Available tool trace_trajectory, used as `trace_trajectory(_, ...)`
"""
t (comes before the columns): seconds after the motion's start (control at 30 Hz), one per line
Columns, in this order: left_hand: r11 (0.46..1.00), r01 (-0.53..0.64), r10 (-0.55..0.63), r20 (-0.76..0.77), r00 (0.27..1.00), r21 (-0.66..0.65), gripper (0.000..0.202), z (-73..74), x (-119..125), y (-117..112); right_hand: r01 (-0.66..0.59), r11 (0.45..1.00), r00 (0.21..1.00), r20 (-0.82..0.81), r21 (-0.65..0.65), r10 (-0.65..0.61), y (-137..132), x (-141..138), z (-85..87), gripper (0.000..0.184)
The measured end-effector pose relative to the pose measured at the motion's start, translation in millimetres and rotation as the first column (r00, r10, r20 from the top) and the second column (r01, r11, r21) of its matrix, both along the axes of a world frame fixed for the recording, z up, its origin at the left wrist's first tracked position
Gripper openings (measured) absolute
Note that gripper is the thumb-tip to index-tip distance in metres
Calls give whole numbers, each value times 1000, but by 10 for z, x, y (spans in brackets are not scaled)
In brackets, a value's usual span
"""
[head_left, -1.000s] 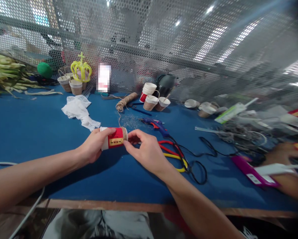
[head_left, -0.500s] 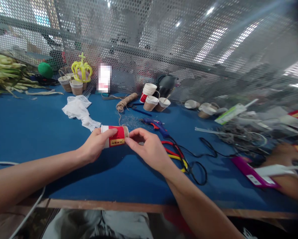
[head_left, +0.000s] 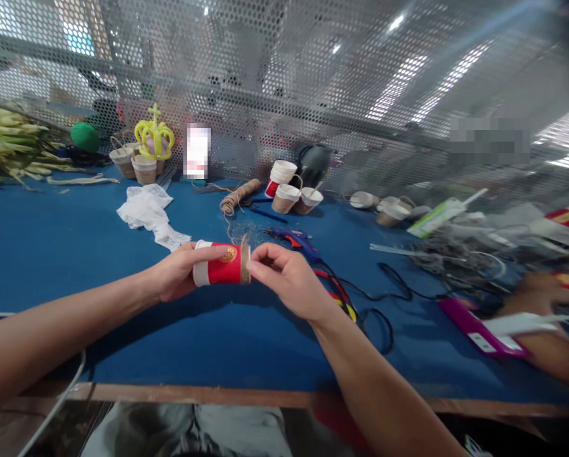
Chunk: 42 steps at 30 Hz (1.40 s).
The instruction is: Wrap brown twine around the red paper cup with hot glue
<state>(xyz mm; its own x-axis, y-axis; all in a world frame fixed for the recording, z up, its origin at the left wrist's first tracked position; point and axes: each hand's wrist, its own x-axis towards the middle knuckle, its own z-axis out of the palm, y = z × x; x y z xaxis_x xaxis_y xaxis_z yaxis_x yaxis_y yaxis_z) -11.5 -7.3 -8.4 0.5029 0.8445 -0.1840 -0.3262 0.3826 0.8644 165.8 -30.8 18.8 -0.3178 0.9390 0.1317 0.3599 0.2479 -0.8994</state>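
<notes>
A red and white paper cup (head_left: 224, 270) lies sideways above the blue table, gold print on its red face. Brown jute twine (head_left: 245, 263) is wound in a band around its right end. My left hand (head_left: 182, 270) wraps the cup's left part, thumb along the top. At the banded end, my right hand (head_left: 284, 273) has thumb and forefinger pinched against the twine; its fingertips partly hide the contact. A loose strand runs behind the cup toward a twine roll (head_left: 239, 197). Beyond my right hand lies a blue glue gun (head_left: 294, 239).
White cloth (head_left: 146, 206) lies behind my left hand. Twine-covered cups (head_left: 287, 198) stand near the mesh screen (head_left: 265, 82), with a yellow crown ornament (head_left: 155, 139) at left. Black cable (head_left: 384, 285) loops on the right, near a purple power strip (head_left: 479, 333) and another person's arm (head_left: 560, 355).
The cup has rolled in my left hand, so a round gold emblem shows instead of the yellow label. The twine band looks wider. My right hand has shifted slightly right.
</notes>
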Motion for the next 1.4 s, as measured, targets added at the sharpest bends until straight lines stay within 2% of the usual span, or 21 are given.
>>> trace_trajectory(0.07, 999, -27, 27, -1, 1000, -38, 22, 8, 6, 13, -58, 998, 995, 86, 32, 55, -6, 10, 20, 13)
trace_trajectory(0.13, 998, -57, 57, -16, 998, -13, 20, -1, 6, 12, -71, 997, 992, 110, 44, 65, 4, 27, 28, 13)
trace_trajectory(0.3, 992, -57, 70, -114, 991, 113, 20, -29, -4, -26, 144, 979, 985, 71, 141, -155, 72, 60, -13, 15)
trace_trajectory(0.47, 967, 24, 38, -238, 970, 252, 22, -75, -11, -49, 19, 973, 994, 100, 230, -43, 80, 28, -72, 15)
trace_trajectory(0.6, 943, 78, 17, -279, 960, 325, 25, -109, -10, -63, -72, 958, 992, 121, 279, 39, 36, -24, -102, 18)
trace_trajectory(0.7, 933, 122, -14, -304, 953, 338, 26, -114, -1, -77, -127, 944, 987, 133, 304, 89, 3, -59, -118, 24)
trace_trajectory(0.9, 944, 94, 42, -397, 917, 315, 32, -119, 19, -81, -130, 940, 991, 82, 314, 109, -19, -101, -155, 30)
trace_trajectory(1.03, 956, 81, 45, -417, 908, 281, 33, -128, 30, -63, -50, 957, 998, 46, 286, 38, 16, -60, -115, 29)
trace_trajectory(1.13, 958, 61, 66, -424, 903, 280, 33, -142, 33, -50, 146, 959, 989, -9, 242, -149, 118, 102, 10, 27)
trace_trajectory(1.2, 951, 69, 77, -447, 891, 302, 34, -152, 27, -45, 304, 919, 952, -46, 253, -303, 233, 283, 115, 28)
trace_trajectory(1.27, 938, 90, 86, -475, 876, 336, 35, -163, 18, -44, 459, 822, 864, 44, 336, -501, 377, 488, 193, 32)
trace_trajectory(1.3, 930, 103, 88, -488, 869, 352, 36, -168, 12, -43, 526, 774, 771, 187, 353, -609, 453, 586, 209, 33)
trace_trajectory(1.33, 925, 114, 90, -499, 862, 363, 37, -173, 8, -43, 559, 762, 655, 390, 327, -648, 528, 675, 207, 31)
trace_trajectory(1.4, 919, 124, 93, -512, 854, 373, 37, -184, 1, -42, 599, 758, 571, 525, 259, -631, 670, 813, 143, 16)
